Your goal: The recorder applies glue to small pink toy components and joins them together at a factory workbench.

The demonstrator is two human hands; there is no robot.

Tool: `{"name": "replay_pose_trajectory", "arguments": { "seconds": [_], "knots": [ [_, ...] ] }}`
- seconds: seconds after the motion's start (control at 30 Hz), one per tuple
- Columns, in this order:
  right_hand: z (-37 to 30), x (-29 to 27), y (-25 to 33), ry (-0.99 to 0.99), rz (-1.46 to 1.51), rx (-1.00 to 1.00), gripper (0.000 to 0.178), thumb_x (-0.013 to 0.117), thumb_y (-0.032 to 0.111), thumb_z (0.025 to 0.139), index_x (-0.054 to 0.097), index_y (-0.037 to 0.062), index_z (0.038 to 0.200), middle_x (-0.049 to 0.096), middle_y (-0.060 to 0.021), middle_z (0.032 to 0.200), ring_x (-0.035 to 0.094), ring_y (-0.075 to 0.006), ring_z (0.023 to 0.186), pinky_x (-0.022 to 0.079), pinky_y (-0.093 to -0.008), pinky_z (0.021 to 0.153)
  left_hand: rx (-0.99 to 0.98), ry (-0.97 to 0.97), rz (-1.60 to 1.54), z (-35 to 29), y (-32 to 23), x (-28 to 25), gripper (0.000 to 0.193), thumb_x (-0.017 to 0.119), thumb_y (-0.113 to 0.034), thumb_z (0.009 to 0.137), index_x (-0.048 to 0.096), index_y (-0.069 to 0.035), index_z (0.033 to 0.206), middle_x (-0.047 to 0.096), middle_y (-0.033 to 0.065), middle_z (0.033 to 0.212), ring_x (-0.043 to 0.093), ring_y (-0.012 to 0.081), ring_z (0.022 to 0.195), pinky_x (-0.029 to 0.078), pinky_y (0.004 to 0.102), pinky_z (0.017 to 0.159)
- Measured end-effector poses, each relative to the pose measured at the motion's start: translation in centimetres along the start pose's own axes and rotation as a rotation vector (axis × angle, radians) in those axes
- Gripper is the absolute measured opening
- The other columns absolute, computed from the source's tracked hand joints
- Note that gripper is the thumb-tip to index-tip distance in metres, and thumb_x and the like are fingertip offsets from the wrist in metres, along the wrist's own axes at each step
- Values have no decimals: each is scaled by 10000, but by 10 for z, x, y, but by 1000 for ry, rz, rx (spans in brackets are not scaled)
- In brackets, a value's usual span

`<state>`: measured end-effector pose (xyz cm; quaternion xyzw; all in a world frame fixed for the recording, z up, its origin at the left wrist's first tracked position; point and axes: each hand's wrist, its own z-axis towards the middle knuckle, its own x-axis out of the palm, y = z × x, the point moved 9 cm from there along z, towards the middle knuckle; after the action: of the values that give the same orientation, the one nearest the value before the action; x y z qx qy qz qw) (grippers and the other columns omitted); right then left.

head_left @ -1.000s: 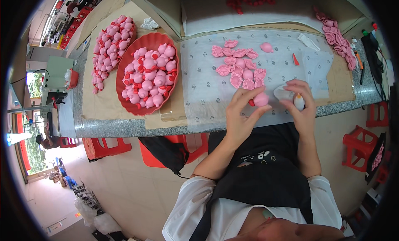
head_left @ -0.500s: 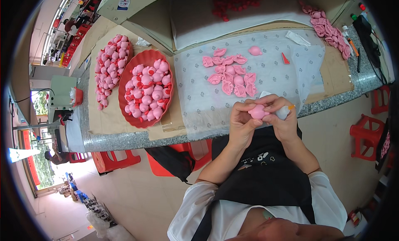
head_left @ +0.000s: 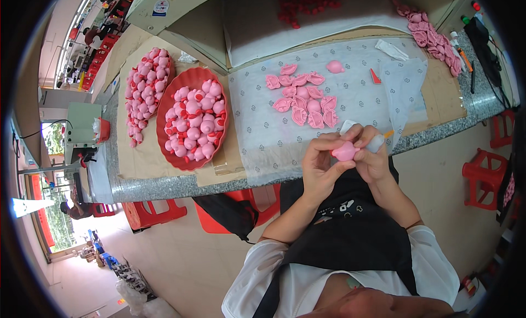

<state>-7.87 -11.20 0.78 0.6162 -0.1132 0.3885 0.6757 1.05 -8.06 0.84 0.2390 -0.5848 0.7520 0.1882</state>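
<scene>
My left hand point(head_left: 320, 163) and my right hand point(head_left: 373, 163) meet at the near edge of the table, fingers closed around a small round pink toy part point(head_left: 345, 151). A bit of red shows at its left side. A translucent white bottle point(head_left: 376, 143) with an orange-yellow tip is also tucked in my right hand. Just beyond my fingers, on the patterned white sheet point(head_left: 257, 148), lie several pink molded shell pieces point(head_left: 299, 115). A single round pink piece point(head_left: 335, 66) sits apart behind them.
At left, a red scalloped bowl point(head_left: 186, 167) is heaped with pink-and-red toy parts, beside another pile point(head_left: 143, 93). A red pointed piece point(head_left: 375, 75), a white cloth point(head_left: 391, 49) and pink pieces point(head_left: 433, 41) lie at right. A cabinet point(head_left: 186, 35) stands behind; red stools point(head_left: 485, 175) surround the table.
The pink part has turned in my fingers, and red now shows at its left side. My left thumb has shifted slightly. The things on the table stay where they were.
</scene>
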Motion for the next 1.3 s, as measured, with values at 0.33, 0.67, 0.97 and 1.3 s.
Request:
{"name": "replay_pose_trajectory", "arguments": {
  "seconds": [0.33,0.67,0.97,1.3],
  "knots": [
    [4,-3,-12,-7,11,198,224,625,86,682,537,2,870,540,-124,883,542,-192,791,453,-252,640,387,20,837,0,-42,12,329,706,-33,553,543,-7,838,528,102,853,498,222,773,396,313,691],
    [25,-15,49,-146,-869,67,287,610,46,634,547,-3,910,542,-88,876,522,-156,744,414,-256,669,-318,-151,-102,11,4,-22,296,568,-96,751,458,-36,1019,523,82,906,511,172,855,388,322,788],
    [24,-9,27,44,-1417,74,246,621,7,611,567,1,851,529,-88,786,538,-219,735,407,-263,650,-531,-163,-721,4,34,-27,228,413,-251,844,475,-42,910,514,98,875,499,190,817,384,328,804],
    [22,-31,23,-213,-806,268,103,575,30,689,572,3,789,501,-3,634,465,-88,555,342,-201,498,-525,-162,-741,1,33,-24,223,395,-271,852,470,-61,859,458,68,759,453,172,726,374,327,776]
  ]
}}
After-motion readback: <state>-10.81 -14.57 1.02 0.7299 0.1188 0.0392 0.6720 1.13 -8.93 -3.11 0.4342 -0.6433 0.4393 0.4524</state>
